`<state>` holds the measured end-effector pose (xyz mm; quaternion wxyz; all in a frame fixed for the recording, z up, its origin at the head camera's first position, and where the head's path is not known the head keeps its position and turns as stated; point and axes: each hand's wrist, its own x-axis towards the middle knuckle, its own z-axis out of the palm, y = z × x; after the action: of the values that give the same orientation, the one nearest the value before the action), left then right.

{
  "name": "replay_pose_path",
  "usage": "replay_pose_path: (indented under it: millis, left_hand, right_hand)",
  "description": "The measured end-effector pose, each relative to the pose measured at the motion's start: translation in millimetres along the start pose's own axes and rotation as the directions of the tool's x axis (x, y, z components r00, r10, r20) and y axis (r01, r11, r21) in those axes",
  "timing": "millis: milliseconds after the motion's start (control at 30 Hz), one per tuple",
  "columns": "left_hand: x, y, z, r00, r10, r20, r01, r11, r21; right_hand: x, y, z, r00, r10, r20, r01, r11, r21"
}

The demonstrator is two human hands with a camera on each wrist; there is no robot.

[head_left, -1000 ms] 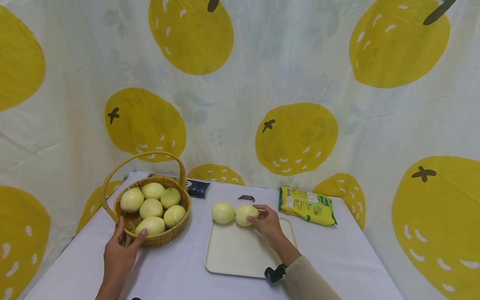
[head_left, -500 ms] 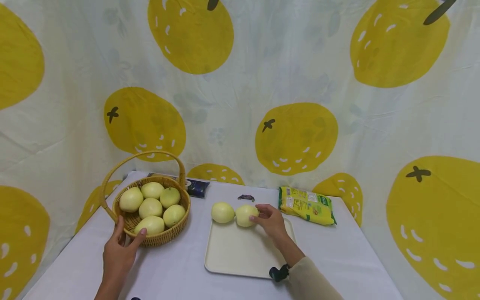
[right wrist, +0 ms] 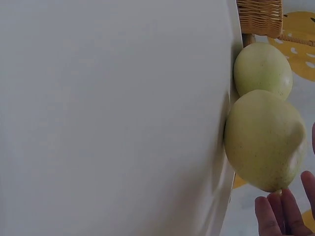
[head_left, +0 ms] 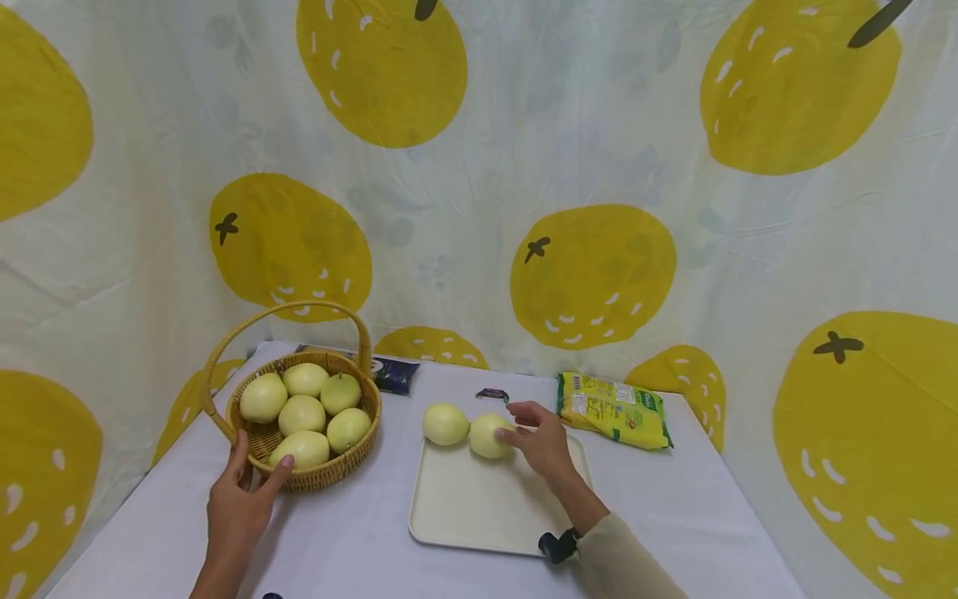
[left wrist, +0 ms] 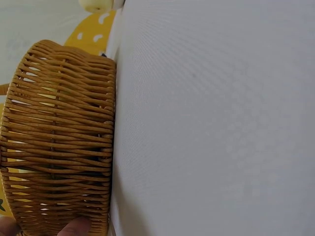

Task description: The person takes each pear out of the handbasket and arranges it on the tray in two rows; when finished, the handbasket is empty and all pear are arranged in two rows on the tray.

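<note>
My left hand (head_left: 239, 509) grips the near left rim of a wicker basket (head_left: 340, 472) with a tall arched handle. In the left wrist view, fingertips (left wrist: 76, 227) lie against the basket's woven side. Several pale yellow-green pears (head_left: 302, 416) sit in it. Two more pears stand side by side at the far edge of a cream tray (head_left: 479, 507), a left pear (head_left: 445, 425) and a right pear (head_left: 489, 437). My right hand (head_left: 546, 449) is at the right pear, thumb overlapping its side, the other fingers spread away. In the right wrist view, fingertips (right wrist: 290, 209) are close to its stem end.
A yellow-green packet (head_left: 615, 412) lies right of the tray. Behind the tray is a small dark wrapped item (head_left: 492, 395). A dark blue packet (head_left: 395, 376) lies behind the basket. A fruit-print curtain (head_left: 479, 175) hangs behind the white-covered table (head_left: 352, 549).
My right hand's fingers have loosened and drawn back slightly rightward from the right pear. That pear sits slightly nearer than before. The left hand and basket have stayed in place.
</note>
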<state>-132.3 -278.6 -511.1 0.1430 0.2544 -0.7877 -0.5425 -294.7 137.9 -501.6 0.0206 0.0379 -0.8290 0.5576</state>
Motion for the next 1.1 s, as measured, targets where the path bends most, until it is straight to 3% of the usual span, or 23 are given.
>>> replay_pose_path:
  millis: [333, 667, 900, 1100]
  left_hand:
    - [0.1, -1.5, 0.6, 1.000, 0.006, -0.012, -0.006, 1.000, 0.000]
    - [1.0, -2.8, 0.0, 1.000, 0.005, 0.005, -0.005, 1.000, 0.003]
    - [1.5, -4.7, 0.5, 1.000, -0.010, 0.009, 0.010, 1.000, 0.011]
    - [2.1, -5.1, -0.9, 1.000, 0.005, 0.021, -0.005, 1.000, 0.006]
  right_hand:
    - [0.1, -28, 11, 0.993, -0.119, -0.023, 0.120, 0.992, 0.042]
    - [0.3, -61, 44, 0.976, -0.210, 0.054, 0.205, 0.975, 0.091]
    - [-0.1, -78, 75, 0.951, -0.278, 0.135, 0.259, 0.955, 0.144]
    - [-2.3, -89, 102, 0.936, -0.283, 0.210, 0.266, 0.958, 0.107]
